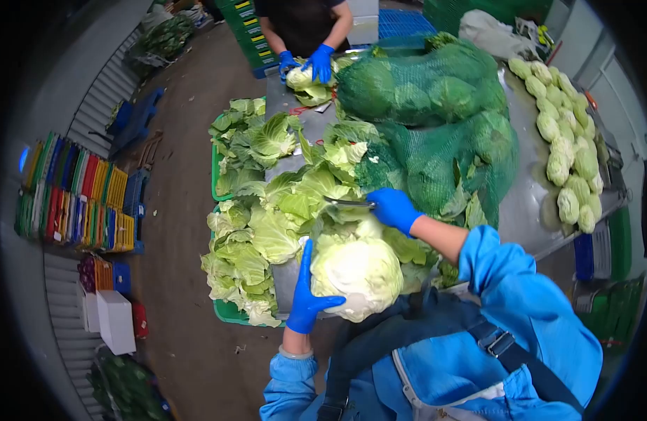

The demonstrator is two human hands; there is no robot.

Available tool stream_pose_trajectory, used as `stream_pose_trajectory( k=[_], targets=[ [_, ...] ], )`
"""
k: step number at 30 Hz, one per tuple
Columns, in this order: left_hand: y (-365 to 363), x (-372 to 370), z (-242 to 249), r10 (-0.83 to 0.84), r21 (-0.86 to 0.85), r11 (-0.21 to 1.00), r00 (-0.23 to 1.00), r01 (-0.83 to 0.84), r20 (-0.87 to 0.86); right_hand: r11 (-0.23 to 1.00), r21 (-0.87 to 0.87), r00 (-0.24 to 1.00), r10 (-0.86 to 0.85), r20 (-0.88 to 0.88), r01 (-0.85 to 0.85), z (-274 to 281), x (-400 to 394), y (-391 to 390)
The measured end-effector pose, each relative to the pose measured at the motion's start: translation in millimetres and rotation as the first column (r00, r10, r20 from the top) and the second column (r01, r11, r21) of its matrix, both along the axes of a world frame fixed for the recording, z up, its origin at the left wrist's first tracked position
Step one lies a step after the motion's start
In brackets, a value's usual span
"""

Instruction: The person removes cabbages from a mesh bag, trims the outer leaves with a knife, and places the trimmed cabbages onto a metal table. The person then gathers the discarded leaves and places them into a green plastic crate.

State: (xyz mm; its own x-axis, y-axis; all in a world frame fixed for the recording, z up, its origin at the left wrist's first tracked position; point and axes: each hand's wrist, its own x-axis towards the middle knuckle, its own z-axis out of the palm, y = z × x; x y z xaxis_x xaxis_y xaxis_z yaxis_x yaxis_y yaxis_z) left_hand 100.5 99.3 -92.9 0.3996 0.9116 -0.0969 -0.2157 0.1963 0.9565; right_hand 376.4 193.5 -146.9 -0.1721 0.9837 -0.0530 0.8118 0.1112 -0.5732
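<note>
A large pale cabbage (356, 275) is near the table's front edge, its outer leaves mostly off. Blue-gloved, my left hand (309, 298) holds its left side, fingers stretched along it and thumb underneath. My right hand (394, 210), also gloved in blue, grips a knife (349, 203) just above and beyond the cabbage. The blade points left over a heap of loose cabbage leaves (306, 196). More cut leaves (243, 245) spill over the table's left edge into green crates (231, 313).
Green net sacks of cabbages (436, 158) lie to the right. Trimmed cabbages (565, 140) are lined up along the metal table's (523, 203) far right side. Across the table, a co-worker's blue-gloved hands (319, 64) hold another cabbage (300, 77). Stacked coloured crates (78, 196) stand at left.
</note>
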Motion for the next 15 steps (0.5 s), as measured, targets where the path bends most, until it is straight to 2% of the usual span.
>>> stream_pose_trajectory(
  k=[1,2,3,5,8,9,11,13,15],
  targets=[
    [-0.3,-4.7,-2.7,0.029,0.003,1.000,0.999,-0.030,0.019,0.998,-0.053,1.000,-0.021,-0.018,0.020,-31.5,15.9,-6.4],
    [-3.5,2.8,15.0,0.110,-0.094,0.991,0.978,-0.094,0.179,0.996,-0.088,0.999,-0.024,-0.023,0.022,-26.0,20.8,-1.0],
    [1.3,5.0,12.4,0.198,-0.119,0.976,0.967,-0.180,0.162,0.997,-0.029,0.988,-0.075,-0.135,0.072,-21.8,24.1,0.9],
    [-6.2,2.6,5.5,0.359,-0.210,0.919,0.929,-0.335,0.089,0.980,0.013,0.911,-0.180,-0.371,0.199,51.5,-3.9,-35.8],
    [-3.1,14.4,8.4,0.400,-0.114,0.909,0.916,-0.402,-0.037,1.000,-0.009,0.931,0.005,-0.366,-0.009,85.4,-34.9,-56.8],
    [-0.5,17.8,5.8,0.398,-0.076,0.912,0.914,-0.403,-0.073,0.999,-0.034,0.967,0.011,-0.253,-0.020,91.5,-42.6,-61.1],
    [1.2,22.8,2.8,0.378,-0.119,0.917,0.925,-0.381,-0.049,0.991,0.130,0.983,0.033,-0.179,-0.010,71.9,-44.6,-57.8],
    [-0.2,24.0,-3.4,0.369,-0.137,0.918,0.928,-0.373,-0.054,0.997,0.071,0.987,0.027,-0.156,-0.016,69.1,-38.0,-55.0],
    [-1.0,26.1,-11.8,0.379,-0.059,0.921,0.921,-0.385,-0.093,0.999,0.038,0.987,0.015,-0.162,-0.008,64.3,-33.0,-52.2]
  ],
)
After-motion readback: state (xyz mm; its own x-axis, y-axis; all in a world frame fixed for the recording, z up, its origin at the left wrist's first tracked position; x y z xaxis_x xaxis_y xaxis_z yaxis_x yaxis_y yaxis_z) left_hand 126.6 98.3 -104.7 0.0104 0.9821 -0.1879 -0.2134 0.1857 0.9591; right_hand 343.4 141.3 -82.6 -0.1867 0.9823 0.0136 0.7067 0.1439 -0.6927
